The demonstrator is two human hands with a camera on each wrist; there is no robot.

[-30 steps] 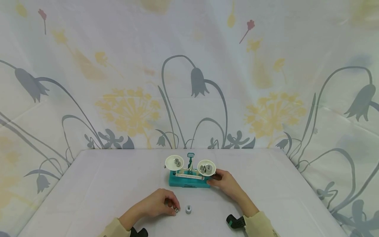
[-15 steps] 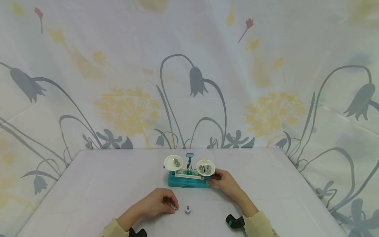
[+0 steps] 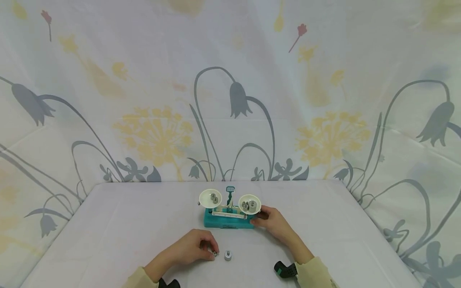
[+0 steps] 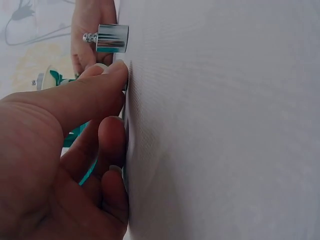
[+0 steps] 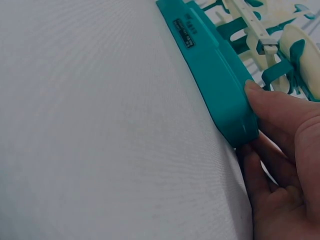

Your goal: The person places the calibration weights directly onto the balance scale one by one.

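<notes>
A teal balance scale stands on the white table, with one white pan on each side. My right hand grips the right end of its base, thumb on the front edge and fingers behind and below. Two small metal weights lie in the left pan, and several more sit in the right one. In front of the scale my left hand pinches a tiny metal weight at the tabletop; the left wrist view hides it behind thumb and finger. A larger cylindrical weight with a knob stands upright just beside that hand.
The white-covered table meets a flower-printed cloth at its back edge. Black wrist devices sit at both sleeves. The scale's right pan overhangs the right fingers.
</notes>
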